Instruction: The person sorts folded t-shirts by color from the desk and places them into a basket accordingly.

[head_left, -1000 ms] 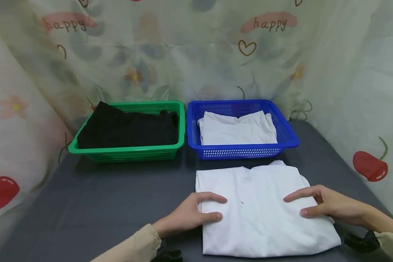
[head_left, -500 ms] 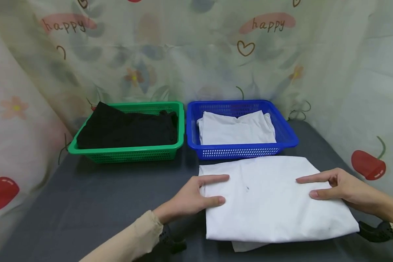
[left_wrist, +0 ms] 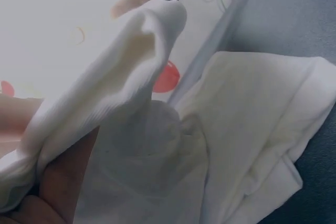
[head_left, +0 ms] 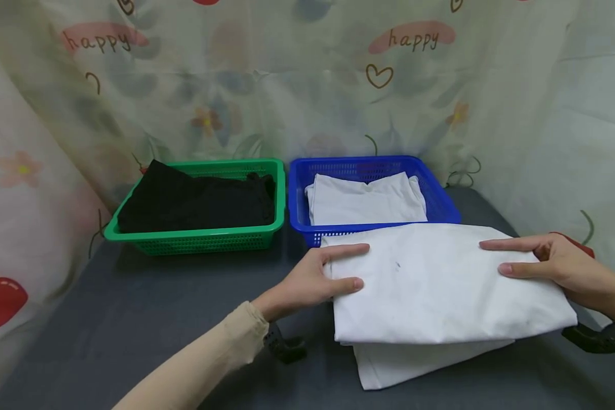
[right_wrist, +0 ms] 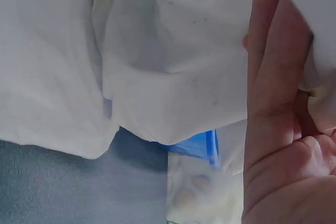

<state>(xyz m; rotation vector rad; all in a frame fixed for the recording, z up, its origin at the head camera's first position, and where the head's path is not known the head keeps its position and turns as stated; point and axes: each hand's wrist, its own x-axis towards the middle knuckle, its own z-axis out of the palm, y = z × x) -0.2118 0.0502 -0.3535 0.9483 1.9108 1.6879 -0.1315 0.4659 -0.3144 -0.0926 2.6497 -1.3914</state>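
A folded white garment point(head_left: 441, 285) is lifted off the table, with a lower layer hanging beneath its front edge. My left hand point(head_left: 312, 279) grips its left side, thumb and index finger on top and the other fingers beneath. At the right side my right hand point(head_left: 564, 265) holds it the same way. In the left wrist view, a ribbed fold of the garment point(left_wrist: 105, 87) shows beside the loosely draped cloth. The right wrist view catches my right hand's fingers point(right_wrist: 283, 61) under the cloth. Behind the garment stands a blue basket point(head_left: 443, 199), its front partly covered.
Folded white cloth point(head_left: 369, 199) lies inside the blue basket. To its left is a green basket point(head_left: 210, 241) with folded black cloth point(head_left: 200, 199) in it. Both stand on a dark grey table point(head_left: 159, 319), with a patterned curtain point(head_left: 287, 102) behind.
Both hands have raised the white garment from the table and moved it forward and slightly right, toward the blue basket. A lower layer now hangs below it.
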